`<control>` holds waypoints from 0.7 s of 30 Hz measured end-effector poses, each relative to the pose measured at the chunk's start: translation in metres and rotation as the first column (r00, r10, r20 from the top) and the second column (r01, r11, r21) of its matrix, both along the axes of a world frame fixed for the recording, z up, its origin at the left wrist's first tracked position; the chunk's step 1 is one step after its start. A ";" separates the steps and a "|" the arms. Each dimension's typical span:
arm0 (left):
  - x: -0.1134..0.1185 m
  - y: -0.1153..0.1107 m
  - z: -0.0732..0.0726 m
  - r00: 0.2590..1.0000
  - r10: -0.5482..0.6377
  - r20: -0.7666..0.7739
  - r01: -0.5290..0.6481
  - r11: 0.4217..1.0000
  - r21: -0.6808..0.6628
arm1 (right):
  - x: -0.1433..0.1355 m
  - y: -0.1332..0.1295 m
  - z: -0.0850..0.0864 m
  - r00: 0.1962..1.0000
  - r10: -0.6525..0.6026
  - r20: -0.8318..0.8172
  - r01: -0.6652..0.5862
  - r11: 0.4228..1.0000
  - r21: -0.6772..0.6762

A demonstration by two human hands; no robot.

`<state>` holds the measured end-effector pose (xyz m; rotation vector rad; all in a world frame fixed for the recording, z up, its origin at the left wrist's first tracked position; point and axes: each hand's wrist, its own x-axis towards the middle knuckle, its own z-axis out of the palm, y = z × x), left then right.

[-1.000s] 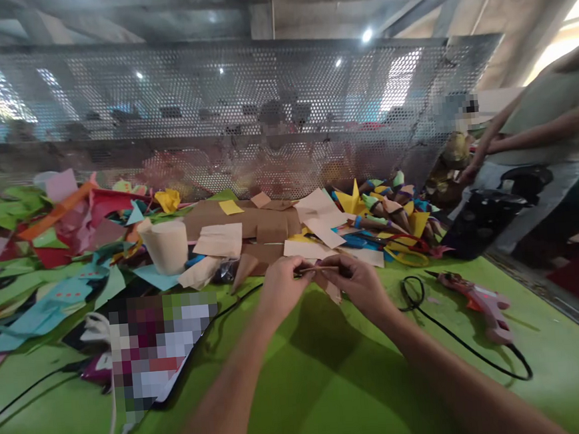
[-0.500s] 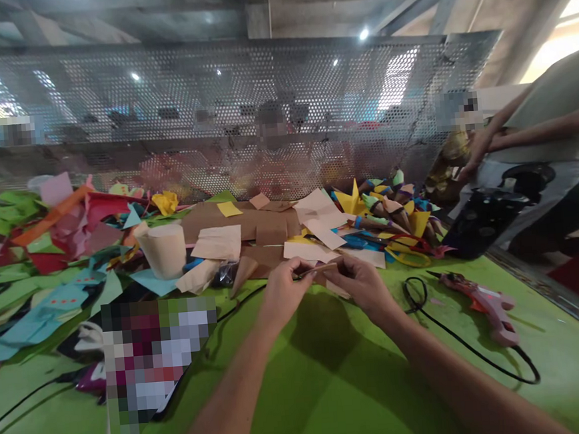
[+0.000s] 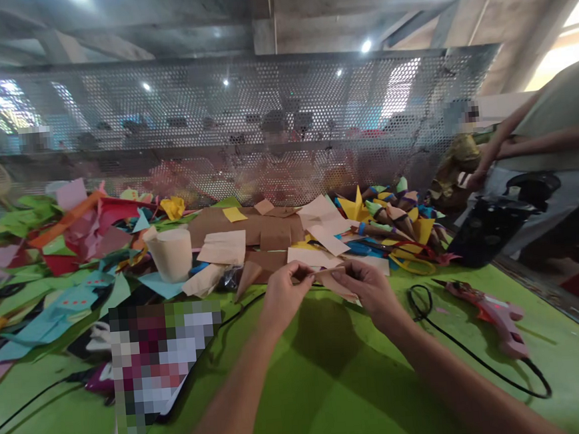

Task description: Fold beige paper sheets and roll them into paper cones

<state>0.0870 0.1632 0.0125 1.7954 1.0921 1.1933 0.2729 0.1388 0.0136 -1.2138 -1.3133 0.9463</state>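
Between my two hands, above the green table (image 3: 314, 402), is a small piece of tan paper (image 3: 335, 280). My left hand (image 3: 290, 294) pinches its left end between thumb and fingers. On the other side my right hand (image 3: 368, 284) grips the right part, with a flap hanging below the fingers. Whether the paper is folded or rolled I cannot tell. Just beyond my hands lie sheets of tan paper (image 3: 314, 256) and a brown paper piece (image 3: 253, 270).
A pink glue gun (image 3: 498, 317) with a black cord lies right. A cream paper roll (image 3: 173, 254) stands left of centre, near heaped coloured paper (image 3: 75, 294). Yellow scissors (image 3: 413, 261) and paper cones (image 3: 394, 209) lie back right. A person (image 3: 548, 136) stands beside a black bag (image 3: 500, 220).
The view has tilted slightly up, so the table things sit a little lower and further right. The paper between my hands has turned, showing more of its face. Both hands keep their hold.
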 end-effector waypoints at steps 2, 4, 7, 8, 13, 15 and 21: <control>0.000 0.000 0.000 1.000 -0.005 0.015 0.005 1.000 -0.023 | -0.001 -0.001 0.001 1.000 0.003 -0.005 -0.003 1.000 0.001; 0.001 -0.001 0.001 1.000 -0.003 0.026 0.004 0.999 -0.037 | -0.001 -0.001 0.001 1.000 0.009 -0.006 -0.009 1.000 -0.002; 0.001 -0.002 0.004 1.000 0.013 0.013 -0.012 1.000 -0.027 | -0.001 0.000 0.001 1.000 0.008 0.013 -0.008 1.000 -0.003; 0.000 -0.002 0.004 1.000 0.021 0.006 -0.020 1.000 -0.020 | -0.001 0.000 0.001 1.000 0.002 0.019 -0.002 1.000 0.000; -0.001 -0.002 0.004 1.000 0.023 0.014 -0.022 0.999 -0.037 | 0.000 0.001 -0.003 1.000 0.008 0.018 -0.008 1.000 0.008; -0.001 -0.001 0.003 0.999 0.018 0.028 -0.017 0.998 -0.058 | 0.000 0.001 -0.003 1.000 0.012 0.016 -0.012 1.000 0.005; -0.004 0.000 0.005 0.998 0.019 0.052 -0.015 0.998 -0.064 | 0.001 0.001 0.000 1.000 -0.019 -0.005 0.020 1.000 0.023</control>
